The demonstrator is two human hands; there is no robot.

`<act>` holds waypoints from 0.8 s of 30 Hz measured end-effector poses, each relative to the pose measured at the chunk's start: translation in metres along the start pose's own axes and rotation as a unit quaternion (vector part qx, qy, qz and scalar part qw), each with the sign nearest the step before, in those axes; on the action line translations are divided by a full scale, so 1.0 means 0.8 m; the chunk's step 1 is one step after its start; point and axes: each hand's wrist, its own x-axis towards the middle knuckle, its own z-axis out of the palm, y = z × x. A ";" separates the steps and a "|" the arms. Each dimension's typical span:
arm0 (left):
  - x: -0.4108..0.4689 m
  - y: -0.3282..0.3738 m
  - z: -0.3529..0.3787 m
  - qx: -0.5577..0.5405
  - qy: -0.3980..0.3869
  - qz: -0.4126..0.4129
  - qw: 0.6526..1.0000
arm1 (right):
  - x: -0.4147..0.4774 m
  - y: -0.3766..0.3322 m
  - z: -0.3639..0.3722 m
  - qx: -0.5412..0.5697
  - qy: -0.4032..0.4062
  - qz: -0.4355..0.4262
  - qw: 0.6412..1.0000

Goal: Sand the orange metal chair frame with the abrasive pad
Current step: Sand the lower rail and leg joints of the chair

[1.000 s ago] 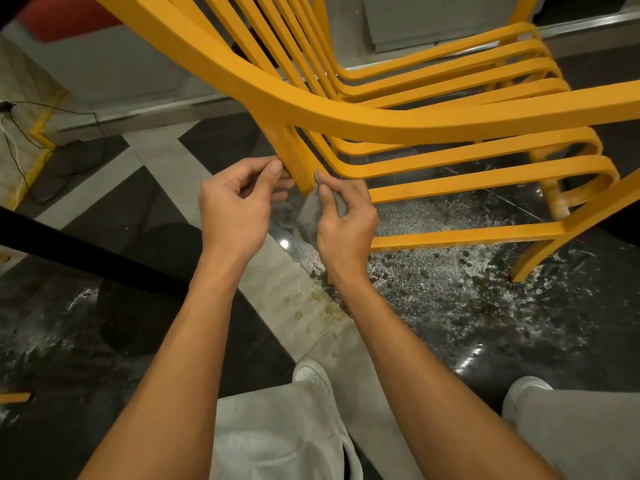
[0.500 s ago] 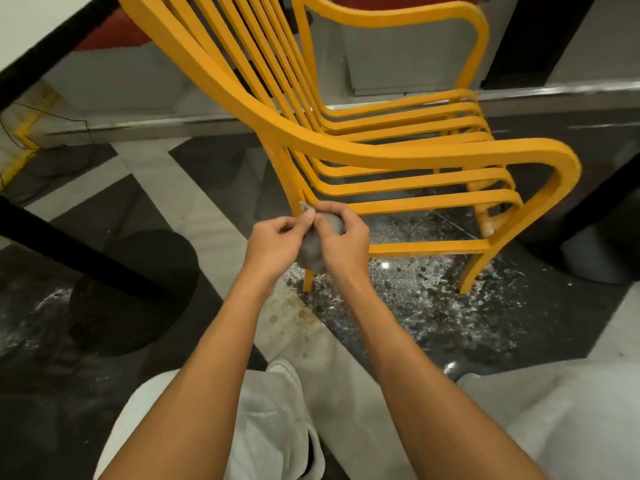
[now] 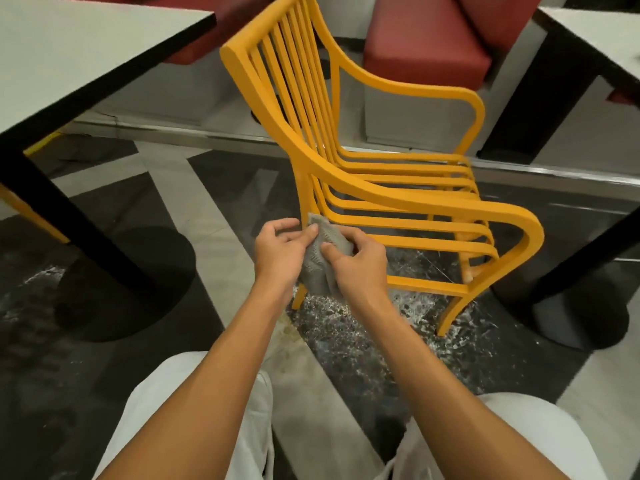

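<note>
A person in pale trousers holds a grey, ribbed abrasive pad in both bare hands, just in front of the rear leg of an orange slatted metal armchair frame. The left hand pinches the pad's upper edge, thumb pressed to fingers. The right hand curls closed around the pad's right side, thumb on its face. The pad's top corner looks to touch the chair leg. The chair stands on a dark and pale marble floor between two white-topped desks

light: dim, warm indoor | glare: faint sheen on floor | edges: wide-angle bowing | focus: slightly soft
</note>
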 end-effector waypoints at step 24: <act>0.083 -0.004 -0.017 0.144 0.052 0.286 0.946 | 0.120 -0.020 -0.010 -0.173 0.131 -0.317 0.923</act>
